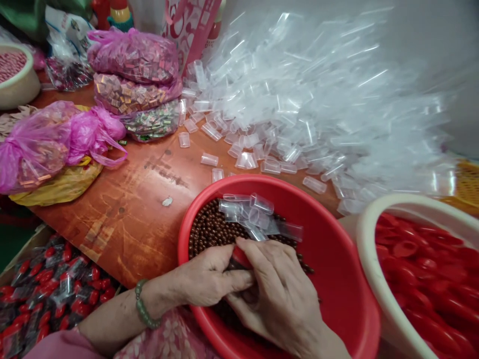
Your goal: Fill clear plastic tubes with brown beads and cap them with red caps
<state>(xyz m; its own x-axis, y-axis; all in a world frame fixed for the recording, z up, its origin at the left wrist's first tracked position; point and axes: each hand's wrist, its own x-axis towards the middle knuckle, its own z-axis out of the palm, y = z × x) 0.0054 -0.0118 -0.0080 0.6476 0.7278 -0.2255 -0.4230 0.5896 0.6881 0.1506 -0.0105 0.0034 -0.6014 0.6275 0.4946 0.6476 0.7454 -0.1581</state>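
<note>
Over a red basin (pixel 357 279), my left hand (pixel 209 276) and my right hand (pixel 280 286) are closed together on a small piece with a red cap (pixel 240 256). Only a bit of the red shows between the fingers; the rest is hidden. A green bead bracelet (pixel 143 306) circles my left wrist. Below the hands, small round brown beads or candies (pixel 209 229) fill part of the basin. Several clear plastic tubes (pixel 258 217) lie on top of them, just beyond my fingertips.
A big heap of clear tubes (pixel 277 114) covers the back of the wooden table (pixel 138 199). At right, a cream basin (pixel 368 249) holds red plastic parts (pixel 426 279). Pink bags (pixel 138 62) are stacked at left. A box at lower left contains red-capped pieces (pixel 56 284).
</note>
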